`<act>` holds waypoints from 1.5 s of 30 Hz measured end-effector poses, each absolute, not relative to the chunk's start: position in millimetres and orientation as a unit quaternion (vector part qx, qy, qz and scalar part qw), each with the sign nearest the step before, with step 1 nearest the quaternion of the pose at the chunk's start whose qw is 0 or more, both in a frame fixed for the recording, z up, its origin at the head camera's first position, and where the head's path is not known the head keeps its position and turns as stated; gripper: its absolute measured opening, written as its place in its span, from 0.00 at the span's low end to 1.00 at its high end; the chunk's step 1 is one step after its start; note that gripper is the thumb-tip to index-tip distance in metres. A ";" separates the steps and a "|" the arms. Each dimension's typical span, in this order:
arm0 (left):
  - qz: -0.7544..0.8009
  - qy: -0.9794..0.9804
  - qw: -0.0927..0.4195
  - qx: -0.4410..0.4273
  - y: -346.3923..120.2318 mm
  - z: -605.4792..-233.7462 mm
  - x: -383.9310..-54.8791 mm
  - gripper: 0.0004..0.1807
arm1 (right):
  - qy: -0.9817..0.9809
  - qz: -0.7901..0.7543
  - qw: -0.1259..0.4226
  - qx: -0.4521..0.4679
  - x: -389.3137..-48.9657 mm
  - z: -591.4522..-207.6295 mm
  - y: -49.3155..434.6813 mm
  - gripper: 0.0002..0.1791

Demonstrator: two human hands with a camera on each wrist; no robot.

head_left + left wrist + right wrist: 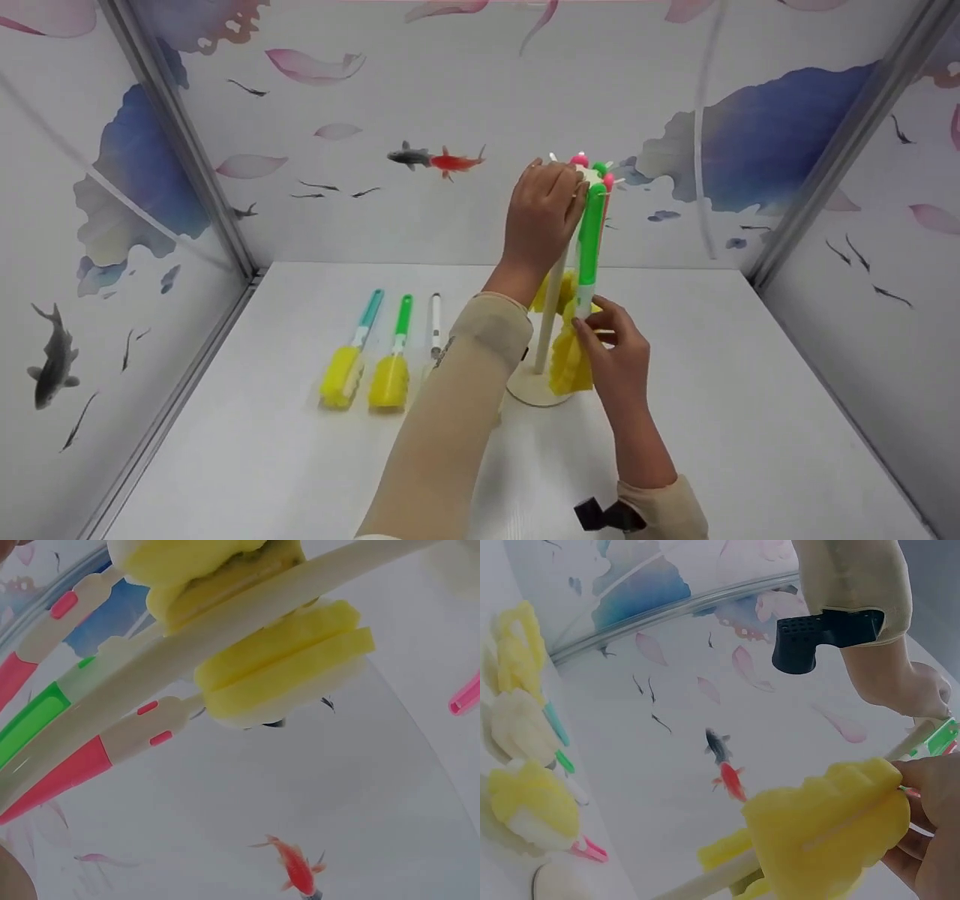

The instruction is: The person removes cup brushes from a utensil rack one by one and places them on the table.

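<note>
In the head view, my left hand [544, 214] grips the top of a cream stand [550, 330], its fingers curled over the hook ring. My right hand [621, 356] pinches the white neck of a green-handled sponge brush [591, 244], which stands upright beside the pole, handle top at the ring. Its yellow sponge head [825, 829] hangs down next to my right fingers [939, 791] in the right wrist view. Other sponge brushes with pink handles [79, 772] and a green handle [34, 720] hang around the pole in the left wrist view.
Left of the stand, a teal-handled sponge brush [343, 375], a green-handled one [390, 381] and a white-handled brush [436, 322] lie on the white table [247, 450]. A pink handle [591, 849] shows in the right wrist view. Patterned panels [337, 217] enclose the table.
</note>
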State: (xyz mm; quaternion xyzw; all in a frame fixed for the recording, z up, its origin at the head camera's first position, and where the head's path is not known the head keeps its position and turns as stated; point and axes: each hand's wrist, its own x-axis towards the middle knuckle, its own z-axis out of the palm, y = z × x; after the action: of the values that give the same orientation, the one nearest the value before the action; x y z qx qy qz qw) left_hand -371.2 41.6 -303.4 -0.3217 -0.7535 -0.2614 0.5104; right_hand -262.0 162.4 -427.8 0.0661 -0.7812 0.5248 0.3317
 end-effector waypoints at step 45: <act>-0.272 -0.731 0.548 -0.303 48.3 -311.7 -376.2 0.11 | -0.830 0.457 0.311 0.072 -231.9 -421.3 204.1 0.21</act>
State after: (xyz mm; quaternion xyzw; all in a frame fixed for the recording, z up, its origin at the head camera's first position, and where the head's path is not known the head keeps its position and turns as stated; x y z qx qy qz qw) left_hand -376.2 48.3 -311.7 -0.3031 -0.7311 -0.2718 0.5475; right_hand -231.9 204.1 -421.3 0.0716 -0.8301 0.4569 0.3115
